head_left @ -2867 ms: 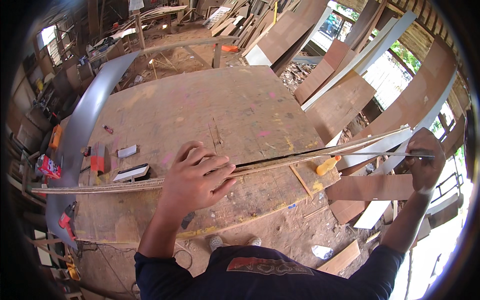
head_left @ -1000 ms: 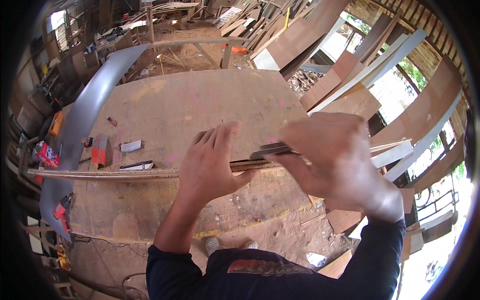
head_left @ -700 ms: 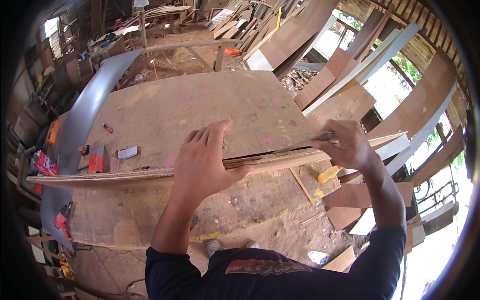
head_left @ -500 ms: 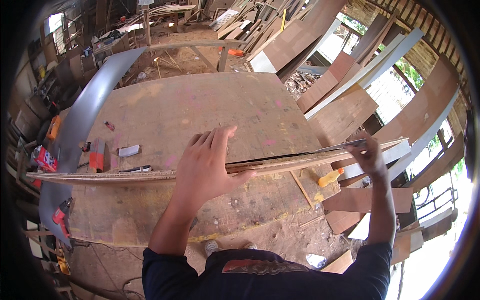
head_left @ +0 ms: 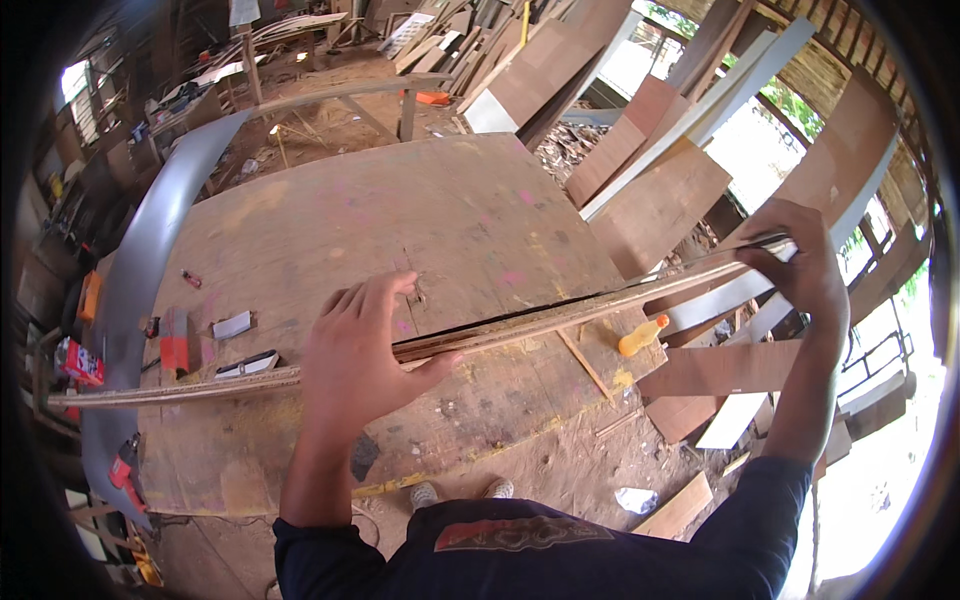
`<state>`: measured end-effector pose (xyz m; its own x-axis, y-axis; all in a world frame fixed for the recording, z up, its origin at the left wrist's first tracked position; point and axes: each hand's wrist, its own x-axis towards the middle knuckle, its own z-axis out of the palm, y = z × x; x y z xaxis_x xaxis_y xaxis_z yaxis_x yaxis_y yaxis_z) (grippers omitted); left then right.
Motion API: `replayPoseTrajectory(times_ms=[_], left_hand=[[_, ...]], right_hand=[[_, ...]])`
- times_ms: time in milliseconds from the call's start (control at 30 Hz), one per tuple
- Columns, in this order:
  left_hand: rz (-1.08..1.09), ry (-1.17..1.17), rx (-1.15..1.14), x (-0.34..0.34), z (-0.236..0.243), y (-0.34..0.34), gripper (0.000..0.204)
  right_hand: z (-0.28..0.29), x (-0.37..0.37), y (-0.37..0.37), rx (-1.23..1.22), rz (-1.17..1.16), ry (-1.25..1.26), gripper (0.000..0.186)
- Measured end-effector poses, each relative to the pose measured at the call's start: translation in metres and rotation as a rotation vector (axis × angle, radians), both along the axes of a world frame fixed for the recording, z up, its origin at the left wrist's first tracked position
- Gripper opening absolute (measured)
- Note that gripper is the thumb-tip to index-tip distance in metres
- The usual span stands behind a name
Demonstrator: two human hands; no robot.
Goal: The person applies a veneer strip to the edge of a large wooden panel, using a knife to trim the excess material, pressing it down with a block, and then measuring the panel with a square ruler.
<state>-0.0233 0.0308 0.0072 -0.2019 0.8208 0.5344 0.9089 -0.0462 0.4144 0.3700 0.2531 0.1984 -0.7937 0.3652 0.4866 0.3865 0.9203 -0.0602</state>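
Note:
A long, thin plywood board (head_left: 560,326) spans the worktable, narrow edge toward me, rising a little to the right. A dark, thin sheet or strip (head_left: 530,312) runs along its upper side, slightly parted from the pale wood. My left hand (head_left: 350,350) straddles the board left of its middle, thumb on the near side and fingers on the far side. At the right end my right hand (head_left: 800,250) is closed over the board and the dark strip, its fingertips bent down onto them. Exactly how far the right fingers reach underneath is hidden.
On the worktable (head_left: 400,220) lie a red-and-grey tool (head_left: 174,345), a white block (head_left: 232,325) and a dark-handled tool (head_left: 248,365). A yellow bottle (head_left: 643,336) stands near the right edge; a red drill (head_left: 125,475) lies left. Wood panels (head_left: 660,205) lean at the right.
My right hand has moved outward and up to the board's right end and closed there. The board's right side has risen; its left end has dipped. My left hand keeps its hold.

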Motion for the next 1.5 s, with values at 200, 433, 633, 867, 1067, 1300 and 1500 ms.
replayPoseTrajectory(times_ms=[200, 433, 633, 867, 1067, 1300, 1500], left_hand=[[0.035, 0.040, 0.064, -0.002, -0.004, 0.001, 0.082], [0.043, 0.031, 0.086, -0.007, -0.001, 0.009, 0.081], [0.030, 0.066, 0.078, -0.003, 0.002, 0.006, 0.080], [0.005, 0.068, 0.069, -0.004, -0.003, 0.005, 0.077], [0.034, 0.068, 0.060, -0.011, -0.002, 0.008, 0.076], [-0.006, 0.042, 0.044, -0.010, 0.002, 0.011, 0.069], [0.006, 0.047, 0.066, -0.014, 0.003, 0.016, 0.068]], right_hand=[[-0.011, -0.070, -0.042, 0.120, 0.055, -0.138, 0.023], [-0.024, -0.069, -0.055, 0.217, 0.003, -0.091, 0.023], [-0.016, 0.003, -0.016, -0.003, -0.106, 0.044, 0.026], [0.011, 0.061, -0.016, 0.032, -0.287, 0.275, 0.048], [-0.003, -0.004, -0.018, 0.109, -0.147, 0.082, 0.024], [0.044, -0.007, -0.051, 0.177, -0.055, 0.124, 0.030], [0.019, -0.085, -0.053, 0.076, 0.136, -0.090, 0.022]])
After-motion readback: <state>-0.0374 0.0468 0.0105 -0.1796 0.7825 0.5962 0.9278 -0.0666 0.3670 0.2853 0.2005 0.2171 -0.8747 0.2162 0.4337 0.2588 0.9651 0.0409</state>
